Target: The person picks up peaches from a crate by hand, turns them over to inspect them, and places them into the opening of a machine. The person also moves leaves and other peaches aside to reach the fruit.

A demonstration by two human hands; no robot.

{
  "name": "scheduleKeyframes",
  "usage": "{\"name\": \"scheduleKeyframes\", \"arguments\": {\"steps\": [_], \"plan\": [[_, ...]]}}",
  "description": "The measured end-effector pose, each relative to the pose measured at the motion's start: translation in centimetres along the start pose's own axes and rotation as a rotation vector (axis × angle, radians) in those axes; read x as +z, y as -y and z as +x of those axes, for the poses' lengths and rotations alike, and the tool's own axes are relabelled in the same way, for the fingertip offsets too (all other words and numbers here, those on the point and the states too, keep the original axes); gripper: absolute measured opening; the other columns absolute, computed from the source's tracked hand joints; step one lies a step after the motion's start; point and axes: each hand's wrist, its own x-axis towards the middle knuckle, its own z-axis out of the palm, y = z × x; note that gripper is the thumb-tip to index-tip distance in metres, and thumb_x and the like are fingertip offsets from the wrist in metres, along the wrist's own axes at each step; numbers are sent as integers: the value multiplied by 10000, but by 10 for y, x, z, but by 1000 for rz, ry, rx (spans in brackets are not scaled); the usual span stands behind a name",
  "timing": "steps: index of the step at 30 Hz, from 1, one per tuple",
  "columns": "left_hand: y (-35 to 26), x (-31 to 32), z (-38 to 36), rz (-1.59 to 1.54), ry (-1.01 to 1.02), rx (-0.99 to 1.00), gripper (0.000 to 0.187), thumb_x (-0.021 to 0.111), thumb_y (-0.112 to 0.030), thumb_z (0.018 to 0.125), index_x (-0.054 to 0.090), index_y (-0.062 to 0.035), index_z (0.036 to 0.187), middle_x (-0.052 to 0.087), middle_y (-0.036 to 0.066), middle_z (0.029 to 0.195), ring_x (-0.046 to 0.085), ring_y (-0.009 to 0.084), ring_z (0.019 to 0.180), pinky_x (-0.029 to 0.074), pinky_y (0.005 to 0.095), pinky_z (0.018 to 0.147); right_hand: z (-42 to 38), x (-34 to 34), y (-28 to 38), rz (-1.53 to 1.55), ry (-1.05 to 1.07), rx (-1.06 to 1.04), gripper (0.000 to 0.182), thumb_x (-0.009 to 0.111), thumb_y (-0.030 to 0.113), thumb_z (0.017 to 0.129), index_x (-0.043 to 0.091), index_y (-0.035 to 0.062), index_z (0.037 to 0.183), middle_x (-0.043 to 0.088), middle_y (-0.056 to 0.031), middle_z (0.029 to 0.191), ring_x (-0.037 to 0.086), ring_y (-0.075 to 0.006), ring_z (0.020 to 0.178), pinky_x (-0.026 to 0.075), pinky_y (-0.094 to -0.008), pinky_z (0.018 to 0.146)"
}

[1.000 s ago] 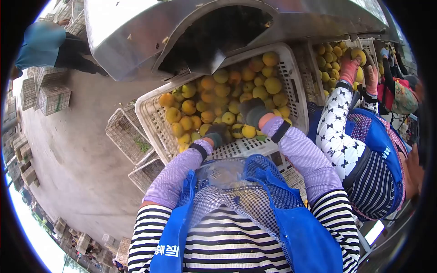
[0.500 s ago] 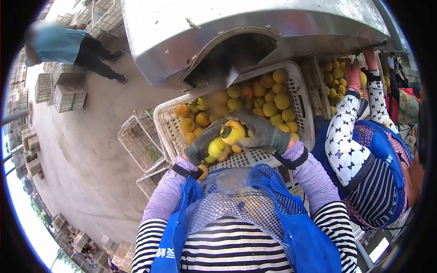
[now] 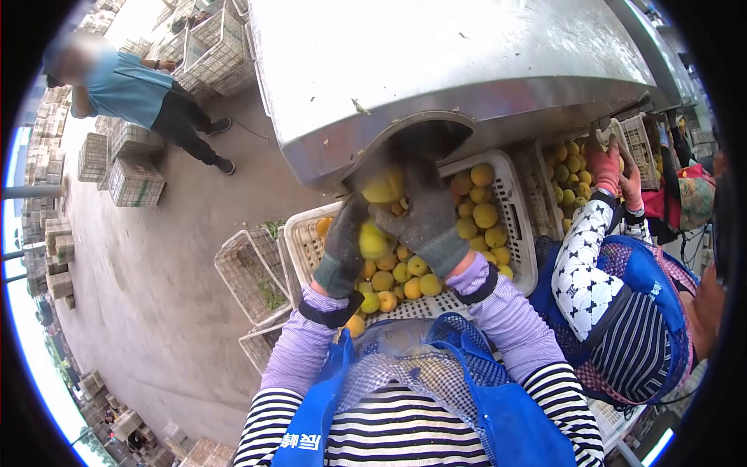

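Both my hands wear dark grey gloves and are over a white plastic crate [image 3: 405, 302] of yellow peaches [image 3: 429, 285], just below the dark opening [image 3: 428, 140] of a metal machine. My left hand [image 3: 347, 241] is curled at the crate's left part, with a yellow-green peach [image 3: 373, 240] against its palm side. My right hand [image 3: 426, 222] reaches up toward the opening. Its thumb side borders a blurred yellow peach [image 3: 383, 187] between the two hands. The right fingertips are partly lost in the shadow of the opening.
The metal machine [image 3: 467, 47] overhangs the crate's far side. On the right, a person in pink gloves [image 3: 605, 167] works over another crate of peaches [image 3: 566, 171]. Wire-like crates [image 3: 247, 272] stand on the floor at left. A person in a blue shirt [image 3: 128, 86] stands farther back.
My hands have moved up and away from me with the peaches, toward the machine opening. More peaches show at the crate's near side. The neighbour's pink-gloved hands have come together.
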Motion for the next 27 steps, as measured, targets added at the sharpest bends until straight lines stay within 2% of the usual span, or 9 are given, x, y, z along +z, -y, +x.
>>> {"name": "scheduleKeyframes", "arguments": {"steps": [2, 3, 10, 12, 16, 20, 22, 24, 27], "plan": [[9, -15, -5, 415, 101, 104, 551, 628, -61, 896, 441, -13, 1412, 585, 125, 1303, 583, 207, 1176, 483, 334, 995, 11, 26, -36, -73, 43, 85, 682, 843, 399, 657, 575, 62, 1186, 605, -168, 1086, 624, -384, 944, 525, -477, 793], [13, -19, -3, 659, 72, 213, 595, 673, 9, 807, 483, -2, 1371, 605, 124, 1266, 597, 213, 1146, 488, 340, 976, 18, 28, -36, -178, -70, -22, 647, 842, 432, 657, 584, 74, 1130, 630, -147, 1034, 626, -361, 928, 524, -473, 767], [0, -16, -34, 671, 35, 135, 558, 725, -17, 796, 536, 6, 1321, 633, 125, 1215, 617, 216, 1113, 494, 338, 968, 26, 20, -35, -307, -40, -96, 524, 828, 374, 699, 621, 77, 1078, 639, -137, 984, 640, -339, 842, 537, -430, 709], [-1, -10, -30, 513, -3, 53, 537, 715, -1, 812, 533, 8, 1317, 632, 128, 1224, 615, 214, 1122, 496, 341, 972, 38, 27, -44, -328, -61, -131, 497, 825, 373, 704, 626, 77, 1051, 643, -130, 961, 643, -327, 826, 533, -429, 692], [-15, 8, -12, 545, -62, 68, 504, 685, 52, 837, 527, 6, 1314, 628, 130, 1247, 612, 220, 1139, 506, 350, 979, 76, 23, -49, -255, 130, -72, 702, 840, 483, 673, 611, 33, 1162, 639, -167, 1074, 626, -359, 969, 514, -461, 844], [11, 7, 4, -862, -176, -276, 384, 504, -210, 997, 520, 2, 1317, 587, 163, 1306, 590, 260, 1190, 484, 418, 1032, 63, -9, -46, -27, 218, 106, 806, 833, 525, 659, 569, 60, 1263, 628, -173, 1099, 611, -359, 1025, 501, -450, 884], [16, 3, 2, -809, -97, -189, 421, 443, -271, 1015, 513, 4, 1327, 574, 170, 1320, 581, 269, 1202, 469, 430, 1051, 27, -13, -36, 96, 232, 83, 862, 833, 556, 636, 549, 77, 1294, 610, -176, 1137, 606, -363, 1040, 502, -452, 884], [19, 4, -11, -489, -52, -95, 442, 421, -295, 1023, 506, 4, 1337, 567, 171, 1326, 579, 274, 1205, 463, 433, 1058, -18, -17, -18, 29, 342, 57, 910, 836, 585, 608, 532, 92, 1310, 586, -182, 1181, 602, -368, 1045, 511, -459, 869], [9, 22, -22, 169, -49, 75, 471, 425, -333, 1028, 490, -3, 1358, 573, 161, 1317, 585, 271, 1193, 469, 427, 1047, -42, -16, 7, 43, 223, 19, 947, 846, 596, 575, 532, 89, 1311, 551, -197, 1229, 599, -383, 1045, 530, -466, 836]]}}
